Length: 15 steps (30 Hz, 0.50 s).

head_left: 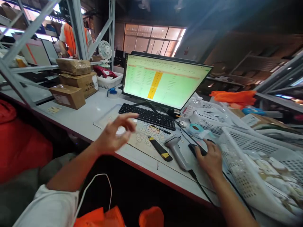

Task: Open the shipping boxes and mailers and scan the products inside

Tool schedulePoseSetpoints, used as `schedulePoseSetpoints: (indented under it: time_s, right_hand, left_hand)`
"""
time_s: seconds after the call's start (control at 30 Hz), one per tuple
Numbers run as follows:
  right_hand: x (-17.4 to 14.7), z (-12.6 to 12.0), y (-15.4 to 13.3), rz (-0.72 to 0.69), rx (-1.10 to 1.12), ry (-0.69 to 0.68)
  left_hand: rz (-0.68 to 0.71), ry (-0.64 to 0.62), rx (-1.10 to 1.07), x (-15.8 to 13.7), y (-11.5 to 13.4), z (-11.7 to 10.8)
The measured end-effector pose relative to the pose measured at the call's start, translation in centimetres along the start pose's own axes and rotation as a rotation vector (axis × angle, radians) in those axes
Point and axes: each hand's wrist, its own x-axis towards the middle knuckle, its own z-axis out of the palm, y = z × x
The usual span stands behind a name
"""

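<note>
My left hand (113,134) is raised over the front of the desk, left of centre, its fingers loosely curved and apart with nothing in them. Just beyond it lies a black keyboard (146,116), below a lit monitor (139,78) that shows a spreadsheet with a yellow column. On the right, my right hand (210,157) rests over a black computer mouse (194,149), which the fingers partly cover. Between my hands lie a grey barcode scanner (176,151), a black and yellow utility knife (161,149) and a black pen (161,129).
White plastic baskets (233,157) with small packets crowd the right side. A tape roll (195,128) sits behind the mouse. Cardboard boxes (71,96), a white fan (104,50) and metal shelving (78,28) stand at left. A person in an orange vest (69,39) is behind the shelving.
</note>
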Motion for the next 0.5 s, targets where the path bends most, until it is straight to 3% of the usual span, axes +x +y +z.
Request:
schedulePoseSetpoints:
  time_s: [0.07, 0.13, 0.23, 0.37, 0.5]
  right_hand:
    - [2.6, -0.7, -4.5, -0.077, 0.103, 0.038]
    - [5.1, -0.5, -9.8, -0.152, 0.236, -0.017]
    - [7.6, 1.8, -17.6, -0.180, 0.488, -0.235]
    - [8.1, 5.8, -25.2, -0.192, 0.609, -0.533]
    - [7.2, 6.6, -28.5, -0.203, 0.427, -0.720]
  left_hand:
    - [-0.238, 0.060, 0.288, -0.2, -4.6, -1.6]
    - [-0.507, 0.006, 0.486, -1.1, -9.2, -2.8]
    - [-0.764, -0.111, 0.620, -2.6, -13.3, -3.5]
    - [-0.865, -0.191, 0.617, -3.3, -13.2, -3.4]
    - [-0.811, -0.204, 0.533, -5.1, -11.2, -2.9]
